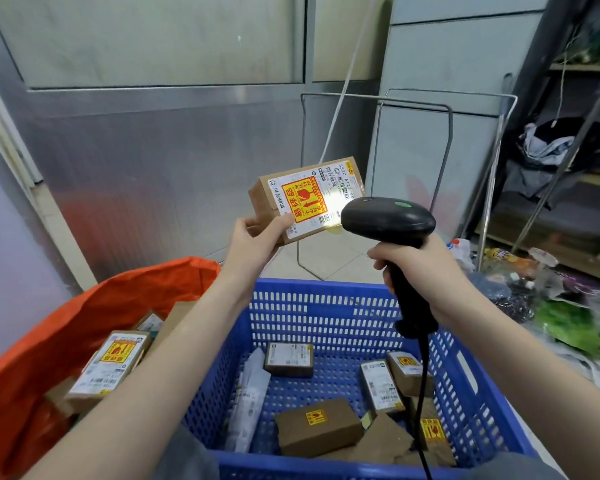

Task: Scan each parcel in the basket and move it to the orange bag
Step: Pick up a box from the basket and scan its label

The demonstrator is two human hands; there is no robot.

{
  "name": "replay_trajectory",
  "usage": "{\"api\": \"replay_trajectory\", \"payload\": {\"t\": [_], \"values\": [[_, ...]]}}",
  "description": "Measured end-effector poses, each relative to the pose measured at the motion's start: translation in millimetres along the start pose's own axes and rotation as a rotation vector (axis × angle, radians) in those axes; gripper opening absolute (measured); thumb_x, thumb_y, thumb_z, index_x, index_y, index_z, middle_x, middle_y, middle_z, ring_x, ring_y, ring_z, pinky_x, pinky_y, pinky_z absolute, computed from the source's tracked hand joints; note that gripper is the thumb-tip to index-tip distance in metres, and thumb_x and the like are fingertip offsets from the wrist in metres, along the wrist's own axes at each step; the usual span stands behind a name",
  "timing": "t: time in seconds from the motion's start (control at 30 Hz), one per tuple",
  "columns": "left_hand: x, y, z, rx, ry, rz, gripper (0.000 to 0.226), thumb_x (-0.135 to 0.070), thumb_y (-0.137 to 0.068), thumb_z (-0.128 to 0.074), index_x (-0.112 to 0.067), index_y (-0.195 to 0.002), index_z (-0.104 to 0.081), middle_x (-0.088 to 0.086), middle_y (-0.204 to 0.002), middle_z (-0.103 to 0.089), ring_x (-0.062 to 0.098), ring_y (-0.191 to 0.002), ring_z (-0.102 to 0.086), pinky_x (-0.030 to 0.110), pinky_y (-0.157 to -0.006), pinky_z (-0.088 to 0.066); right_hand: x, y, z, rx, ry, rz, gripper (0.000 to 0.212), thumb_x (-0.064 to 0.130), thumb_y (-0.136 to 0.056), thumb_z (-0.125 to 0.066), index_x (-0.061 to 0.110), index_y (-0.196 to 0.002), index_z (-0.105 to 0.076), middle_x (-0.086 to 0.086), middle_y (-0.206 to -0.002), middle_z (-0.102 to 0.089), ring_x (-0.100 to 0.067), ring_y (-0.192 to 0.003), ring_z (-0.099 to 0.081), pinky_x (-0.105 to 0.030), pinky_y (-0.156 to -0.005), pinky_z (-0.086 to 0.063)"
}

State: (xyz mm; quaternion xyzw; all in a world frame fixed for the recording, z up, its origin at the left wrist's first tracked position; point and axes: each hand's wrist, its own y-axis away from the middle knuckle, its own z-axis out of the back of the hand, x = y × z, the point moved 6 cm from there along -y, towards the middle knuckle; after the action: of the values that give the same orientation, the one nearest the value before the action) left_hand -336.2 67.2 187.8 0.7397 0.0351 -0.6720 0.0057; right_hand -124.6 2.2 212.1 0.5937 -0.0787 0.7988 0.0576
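- The left hand [257, 239] pinches a small cardboard parcel [305, 199] by its lower left corner, holding it up above the far rim of the blue basket [343, 306] with the label side turned toward the camera.
- The right hand [426, 268] is wrapped round the grip of a black corded scanner [388, 220], whose nose points at the label; a bright patch of light falls on the label's lower right edge, just beside a small barcode.
- To do this step well, I would tilt the parcel or swing the scanner so the light crosses the whole barcode, and keep the thumb off the label.
- Once it reads, the parcel belongs in the orange bag [84, 306] at the basket's left side, where several boxes already lie.
- Several more parcels remain on the basket's floor, so the task looks well short of done.
- Beyond are a tiled floor [329, 261], grey metal panels, a wire frame [378, 98], and cluttered shelves [582, 133] on the right.
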Motion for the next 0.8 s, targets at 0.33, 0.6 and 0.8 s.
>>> {"api": "replay_trajectory", "payload": {"t": [0.33,0.6,0.8], "values": [[-5.6,1.1,-1.2,-0.006,-0.044,-0.03,0.045,-0.03,-0.087,-0.066,-0.016,-0.121,-0.04,0.003,-0.116,-0.058,0.012,-0.098,-0.061,0.025,-0.087,-0.051,4.6,4.8,1.4,0.016,0.004,0.003,0.015,0.007,-0.081,-0.065,0.01,-0.068,-0.058,0.003,-0.045,-0.054,-0.014,-0.042,-0.049,-0.027,-0.049,-0.042],[-4.5,-0.1,2.4,-0.034,-0.035,-0.026,0.043,-0.028,-0.088,-0.066,-0.016,-0.12,-0.039,0.004,-0.117,-0.058,0.013,-0.098,-0.061,0.02,-0.08,-0.051,5.2,5.9,6.7,0.012,0.014,-0.004,0.015,0.006,-0.082,-0.064,0.008,-0.068,-0.058,0.001,-0.043,-0.053,-0.014,-0.041,-0.048,-0.027,-0.049,-0.043],[-2.6,-1.7,4.4,-0.04,-0.033,-0.025,0.045,-0.027,-0.088,-0.066,-0.015,-0.121,-0.039,0.004,-0.117,-0.058,0.016,-0.106,-0.06,0.024,-0.086,-0.05,5.6,5.6,6.1,0.026,0.012,0.0,0.017,0.005,-0.081,-0.063,0.008,-0.065,-0.057,-0.001,-0.045,-0.052,-0.017,-0.043,-0.047,-0.027,-0.049,-0.042]]}}
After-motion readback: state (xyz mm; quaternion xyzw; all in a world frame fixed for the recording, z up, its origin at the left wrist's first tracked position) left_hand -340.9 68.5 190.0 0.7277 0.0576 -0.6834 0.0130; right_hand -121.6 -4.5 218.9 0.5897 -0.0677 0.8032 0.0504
